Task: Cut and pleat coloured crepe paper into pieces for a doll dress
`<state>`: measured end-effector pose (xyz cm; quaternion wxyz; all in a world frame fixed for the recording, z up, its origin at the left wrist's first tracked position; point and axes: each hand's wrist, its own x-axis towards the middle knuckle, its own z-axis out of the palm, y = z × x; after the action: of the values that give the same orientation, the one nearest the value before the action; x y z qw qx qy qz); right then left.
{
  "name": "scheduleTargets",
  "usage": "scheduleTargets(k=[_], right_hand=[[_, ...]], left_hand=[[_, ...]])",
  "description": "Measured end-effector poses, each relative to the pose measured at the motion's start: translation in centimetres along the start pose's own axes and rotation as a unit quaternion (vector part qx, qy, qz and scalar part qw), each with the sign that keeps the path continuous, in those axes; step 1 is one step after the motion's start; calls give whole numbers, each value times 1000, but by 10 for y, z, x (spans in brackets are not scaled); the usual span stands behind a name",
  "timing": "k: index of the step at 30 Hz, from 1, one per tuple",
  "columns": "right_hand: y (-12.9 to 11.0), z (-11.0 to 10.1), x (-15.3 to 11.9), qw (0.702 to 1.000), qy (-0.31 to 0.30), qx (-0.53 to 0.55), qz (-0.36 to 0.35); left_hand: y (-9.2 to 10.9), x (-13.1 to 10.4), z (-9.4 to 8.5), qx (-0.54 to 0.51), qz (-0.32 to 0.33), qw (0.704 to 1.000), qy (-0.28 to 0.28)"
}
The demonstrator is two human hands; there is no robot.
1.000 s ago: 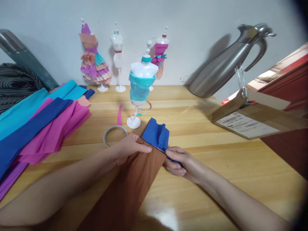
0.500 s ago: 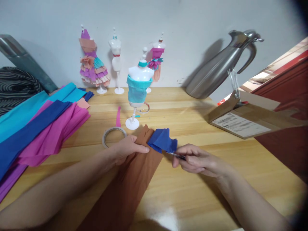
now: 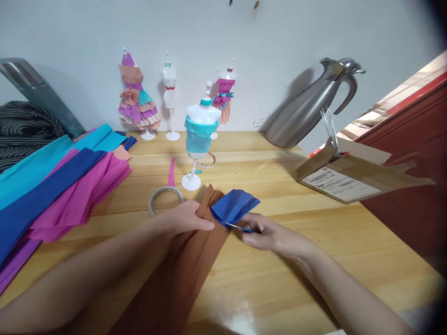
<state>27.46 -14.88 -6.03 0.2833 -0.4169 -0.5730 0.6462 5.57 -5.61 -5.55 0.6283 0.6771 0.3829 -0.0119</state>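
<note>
My left hand (image 3: 188, 217) pinches the top of a long brown paper strip (image 3: 181, 270), which runs down toward the front edge. A blue paper piece (image 3: 234, 205) lies against the brown paper's upper end, just right of my left thumb. My right hand (image 3: 263, 232) is closed round scissors (image 3: 237, 227), whose blades reach the lower edge of the blue piece. Behind my hands stands a small white mannequin (image 3: 203, 114) with a turquoise paper top (image 3: 200, 135). A roll of tape (image 3: 151, 200) lies beside my left hand.
Three more mannequins, one in a ruffled dress (image 3: 134, 97), stand by the wall. Colored paper (image 3: 80, 186) is piled at left, near a striped cloth (image 3: 28, 130). At right are a metal jug (image 3: 303, 109) and a cardboard box (image 3: 366, 170). A pink strip (image 3: 171, 172) lies mid-table.
My right hand and the scissors have moved left, toward my left hand. The blue piece now looks flatter and more spread out. The view has tilted slightly upward.
</note>
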Motion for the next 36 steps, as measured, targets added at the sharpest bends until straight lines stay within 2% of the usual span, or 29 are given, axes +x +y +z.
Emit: scheduleTargets(k=[1,2,4,5,6,7,10,13,17,20,24,26,28,31,33,36], right_hand=[[0,1,2,1000,3,-2,-1],[1,1,3,1000,8,-5,-3],[4,0,5,1000,23,-12,-1],[7,0,6,999,37,-16,2],[10,0,7,998,54,-23,7],[12,1,9,997,69,-31,11],[19,5,14,995,83,-62,14],[23,8,16,989,86,-117,8],[27,9,15,972,105,-208,7],[26,9,12,965,107,-237,18],[14,9,4,952,58,-295,53],[6,7,-1,951,35,-303,42],[0,3,-5,961,62,-270,-1],[-2,-7,-4,967,159,-191,-56],[3,-14,0,961,193,-189,-58],[14,-20,11,942,190,-274,-14]], left_hand=[[4,-4,-3,124,18,992,21],[8,-10,-6,251,33,966,50],[18,-22,-10,444,37,886,130],[23,-28,-10,494,32,853,163],[27,-32,-10,519,29,833,189],[31,-33,-8,522,33,827,206],[36,-24,-3,474,65,851,215],[36,1,0,422,99,880,192],[34,31,4,390,89,904,153],[31,40,8,367,97,915,133],[27,44,9,366,94,910,171],[27,46,9,367,91,906,190],[29,47,7,344,111,916,171],[32,42,4,295,152,933,140],[30,33,0,295,155,927,173],[19,12,-4,343,116,903,230]])
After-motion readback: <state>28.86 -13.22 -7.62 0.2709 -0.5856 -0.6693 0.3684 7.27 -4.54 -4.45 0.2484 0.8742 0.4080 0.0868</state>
